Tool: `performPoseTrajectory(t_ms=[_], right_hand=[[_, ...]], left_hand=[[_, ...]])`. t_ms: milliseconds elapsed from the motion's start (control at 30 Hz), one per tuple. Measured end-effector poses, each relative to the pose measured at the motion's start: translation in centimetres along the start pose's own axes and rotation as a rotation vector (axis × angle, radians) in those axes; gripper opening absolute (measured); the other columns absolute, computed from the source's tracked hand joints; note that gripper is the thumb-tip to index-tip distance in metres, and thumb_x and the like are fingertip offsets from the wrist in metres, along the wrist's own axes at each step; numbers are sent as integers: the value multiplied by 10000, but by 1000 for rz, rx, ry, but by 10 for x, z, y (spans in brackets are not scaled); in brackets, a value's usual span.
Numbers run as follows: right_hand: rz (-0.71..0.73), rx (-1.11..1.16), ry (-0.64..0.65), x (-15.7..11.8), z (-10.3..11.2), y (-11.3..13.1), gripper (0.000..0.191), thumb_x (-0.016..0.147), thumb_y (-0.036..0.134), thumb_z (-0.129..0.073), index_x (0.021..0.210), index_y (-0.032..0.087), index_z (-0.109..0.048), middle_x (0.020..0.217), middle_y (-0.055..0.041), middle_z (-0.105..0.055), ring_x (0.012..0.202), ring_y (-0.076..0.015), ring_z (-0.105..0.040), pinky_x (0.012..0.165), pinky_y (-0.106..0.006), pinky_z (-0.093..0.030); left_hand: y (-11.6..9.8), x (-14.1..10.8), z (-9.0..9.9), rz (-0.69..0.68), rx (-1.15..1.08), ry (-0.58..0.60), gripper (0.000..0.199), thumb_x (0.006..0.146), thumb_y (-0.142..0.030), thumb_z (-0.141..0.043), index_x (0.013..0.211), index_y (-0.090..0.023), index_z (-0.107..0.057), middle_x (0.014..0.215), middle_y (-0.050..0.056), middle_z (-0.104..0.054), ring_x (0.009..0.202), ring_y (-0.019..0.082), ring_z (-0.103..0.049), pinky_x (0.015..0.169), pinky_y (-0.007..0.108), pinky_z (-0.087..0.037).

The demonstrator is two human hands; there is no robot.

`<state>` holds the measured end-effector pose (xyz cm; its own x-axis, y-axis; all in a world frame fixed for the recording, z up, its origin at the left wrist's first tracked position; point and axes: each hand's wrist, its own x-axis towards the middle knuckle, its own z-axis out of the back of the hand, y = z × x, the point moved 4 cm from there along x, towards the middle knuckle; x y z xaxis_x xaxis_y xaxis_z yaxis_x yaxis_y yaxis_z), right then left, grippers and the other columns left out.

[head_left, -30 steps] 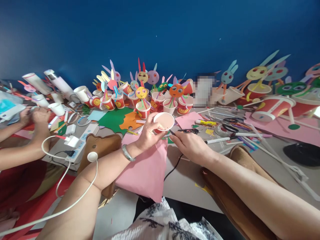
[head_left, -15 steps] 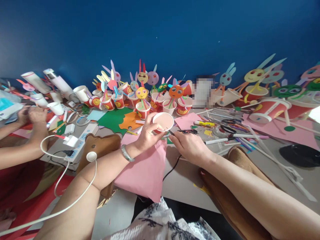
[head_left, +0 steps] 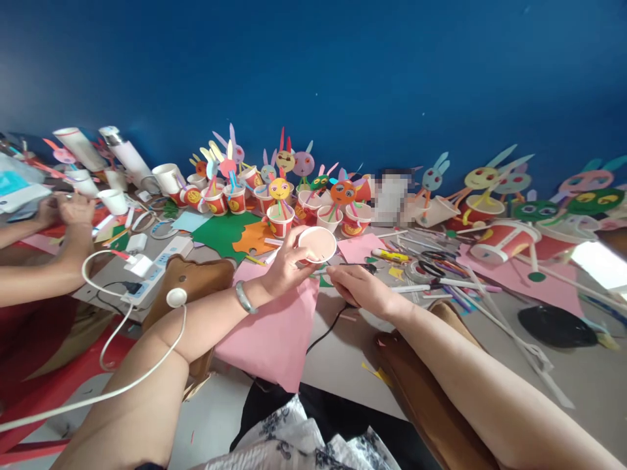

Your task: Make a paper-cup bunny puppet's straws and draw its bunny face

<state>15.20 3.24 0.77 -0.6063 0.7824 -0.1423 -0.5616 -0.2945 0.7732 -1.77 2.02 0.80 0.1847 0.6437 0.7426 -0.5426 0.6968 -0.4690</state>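
Note:
My left hand [head_left: 289, 267] is wrapped around a paper cup [head_left: 318, 243], its pale round end with a raised rim tilted up toward me. A small dark mark shows near the lower edge of that pale face. Just right of the cup, my right hand [head_left: 360, 285] is closed, knuckles up. A thin tip seems to poke out of its fingers toward the cup, but its kind is hidden. Below the cup, a pink paper sheet [head_left: 274, 339] hangs over the table edge.
Paper cups with rabbit-faced figures [head_left: 281, 189] stand along the blue wall. Markers, a yellow pen [head_left: 390, 255] and tape lie at right. A power strip [head_left: 164, 267] and white cable [head_left: 105, 398] are at left, beside another person's hands [head_left: 76, 209]. Brown cushions lie under my forearms.
The view has shifted slightly. My right hand has turned a little and its fingers have drawn away from the cup's rim. My left hand keeps its hold on the cup.

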Motion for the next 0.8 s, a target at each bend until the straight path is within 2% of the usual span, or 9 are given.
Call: performPoseTrajectory(t_ms=[33,167,233,367,500,600,800], right_hand=[[-1,-31,-15,0,1,0,515,986,600,-264,629,240,-354,531,29,-410,517,-131,-380,552,-276,-299],[-4,-384,-196,-2,7,4,358,980,430,-384,691,231,-454,576,9,-475,577,-162,-471,597,-291,-288],[10,-332,-168,-3,7,5,368,986,436,-373,688,233,-444,578,11,-481,572,-161,-473,598,-288,-300],[36,-30,-29,-1,5,2,498,998,565,-296,631,237,-374,544,27,-448,531,-135,-416,569,-273,-325],[33,-261,-109,-1,8,2,417,1002,475,-351,697,222,-480,617,2,-550,590,-153,-489,594,-281,-296],[-17,-423,-103,-2,8,2,378,1016,414,-329,771,220,-541,667,-26,-609,640,-179,-558,606,-288,-283],[-17,-379,-33,-4,8,3,428,1040,447,-273,746,228,-495,699,-29,-637,655,-176,-584,601,-272,-309]], left_hand=[[0,0,-1,3,12,6,199,914,-346,-668,820,-172,-642,1345,135,-475,1279,241,-536,1081,427,-479],[2,-1,-2,15,39,16,152,900,-322,-685,837,-187,-656,1360,127,-466,1316,243,-506,1085,423,-482],[2,-2,-2,12,15,1,167,903,-337,-680,839,-184,-657,1350,134,-475,1308,241,-513,1094,425,-472],[4,-4,-4,99,-60,-18,259,897,-430,-673,820,-183,-651,1273,133,-531,1240,240,-560,1092,436,-466],[8,-6,-9,208,-131,-3,324,876,-491,-680,798,-177,-652,1251,136,-546,1228,247,-573,1079,430,-473],[10,-8,-12,229,-175,-9,339,857,-496,-703,787,-168,-659,1254,141,-545,1239,254,-568,1073,430,-475],[14,-10,-15,323,-255,-5,339,823,-502,-743,816,-169,-682,1163,125,-603,1183,247,-606,1033,437,-506]])
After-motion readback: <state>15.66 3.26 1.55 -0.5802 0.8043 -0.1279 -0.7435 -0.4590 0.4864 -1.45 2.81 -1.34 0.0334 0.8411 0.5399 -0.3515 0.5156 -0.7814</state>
